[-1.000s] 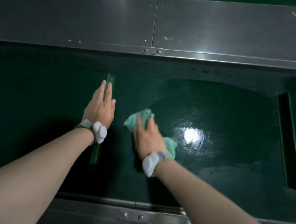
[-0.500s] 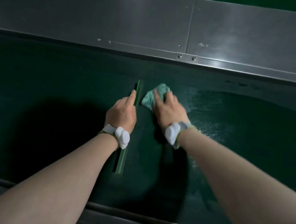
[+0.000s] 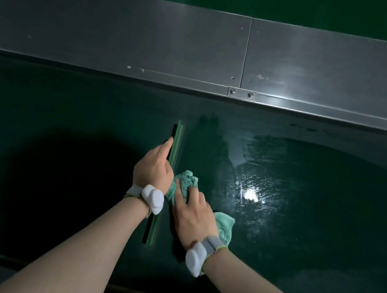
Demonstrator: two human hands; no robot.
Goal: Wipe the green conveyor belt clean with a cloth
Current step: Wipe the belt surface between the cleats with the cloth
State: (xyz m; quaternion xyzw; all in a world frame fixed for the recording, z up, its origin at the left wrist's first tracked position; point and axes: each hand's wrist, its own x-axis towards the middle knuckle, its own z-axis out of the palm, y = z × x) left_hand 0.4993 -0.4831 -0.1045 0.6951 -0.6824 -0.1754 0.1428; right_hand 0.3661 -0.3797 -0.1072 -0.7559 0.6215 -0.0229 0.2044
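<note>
Left hand (image 3: 154, 166): my palm is down on the green conveyor belt (image 3: 310, 228), fingers flat and together, gripping nothing; the fingertips lie against the raised green cleat (image 3: 176, 142) that crosses the belt, and I judge I am bracing with it.
Right hand (image 3: 193, 213): pressed flat on the cloth (image 3: 185, 184), fingers spread over it rather than closed round it; it pins the cloth to the belt just right of the cleat and touching my left hand.
Cloth: pale green, bunched; 1 part shows beyond my fingertips, another corner pokes out right of my wrist.
Done: the belt to the right of my hands is wet and shiny, with smeared streaks and a bright light glare (image 3: 251, 195); I take that patch as already wiped.
In hand: the strip along the right face of the cleat, under the cloth.
Left to do: everything left of the cleat looks dull, dark and dry, partly under shadow; a few dark specks sit beyond the wet patch, near the steel side rail (image 3: 150, 45); whether they are dirt I cannot tell.
Progress: about half of the visible belt at most, by my estimate.
</note>
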